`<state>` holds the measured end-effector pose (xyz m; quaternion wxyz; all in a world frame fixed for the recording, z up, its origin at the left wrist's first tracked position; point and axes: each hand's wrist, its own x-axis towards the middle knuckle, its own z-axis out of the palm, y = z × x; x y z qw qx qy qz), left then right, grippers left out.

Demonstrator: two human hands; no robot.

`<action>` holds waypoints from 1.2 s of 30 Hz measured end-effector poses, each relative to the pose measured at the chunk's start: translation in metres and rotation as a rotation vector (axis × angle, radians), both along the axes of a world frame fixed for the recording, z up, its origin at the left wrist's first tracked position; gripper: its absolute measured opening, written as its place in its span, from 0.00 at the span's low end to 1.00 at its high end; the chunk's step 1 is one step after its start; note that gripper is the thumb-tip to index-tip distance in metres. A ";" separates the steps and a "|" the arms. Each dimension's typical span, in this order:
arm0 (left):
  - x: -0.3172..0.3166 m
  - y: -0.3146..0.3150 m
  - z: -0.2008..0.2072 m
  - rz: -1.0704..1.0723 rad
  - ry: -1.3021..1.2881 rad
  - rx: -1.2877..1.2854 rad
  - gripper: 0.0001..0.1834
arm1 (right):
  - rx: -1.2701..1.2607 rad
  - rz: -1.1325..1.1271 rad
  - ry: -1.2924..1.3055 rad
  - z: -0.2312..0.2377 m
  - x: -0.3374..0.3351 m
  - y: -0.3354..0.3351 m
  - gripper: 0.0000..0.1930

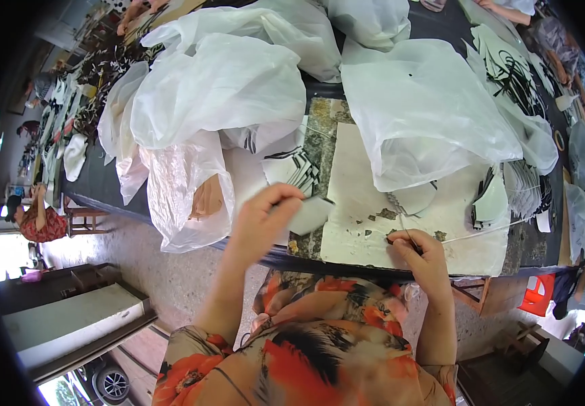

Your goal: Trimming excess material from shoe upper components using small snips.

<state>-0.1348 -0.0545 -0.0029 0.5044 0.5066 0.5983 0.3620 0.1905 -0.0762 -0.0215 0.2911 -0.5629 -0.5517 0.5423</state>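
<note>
My left hand is closed on a flat white cut piece with a dark tip at one corner. Just beyond it lies a fanned stack of white pieces with black edges. Over the pale sheet near the table's front edge, my right hand is closed in a pinch. Something thin and dark shows at its fingers, too small to name. Small brown scraps and a whitish rounded piece lie beyond this hand, the piece partly under a plastic bag.
Large translucent plastic bags cover much of the dark table. More white pieces with black strips and a banded stack stand to the right. Other people are around, and a red stool is at the right.
</note>
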 end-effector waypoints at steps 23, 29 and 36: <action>-0.025 0.060 -0.033 -0.330 0.399 0.150 0.62 | 0.019 -0.036 0.020 -0.005 -0.001 -0.002 0.08; -0.005 0.056 -0.011 -0.375 0.625 0.106 0.58 | 0.015 -0.035 0.023 -0.005 0.001 -0.001 0.08; 0.024 0.067 -0.017 -0.365 0.811 0.282 0.55 | -0.012 -0.034 0.027 -0.011 0.005 -0.002 0.09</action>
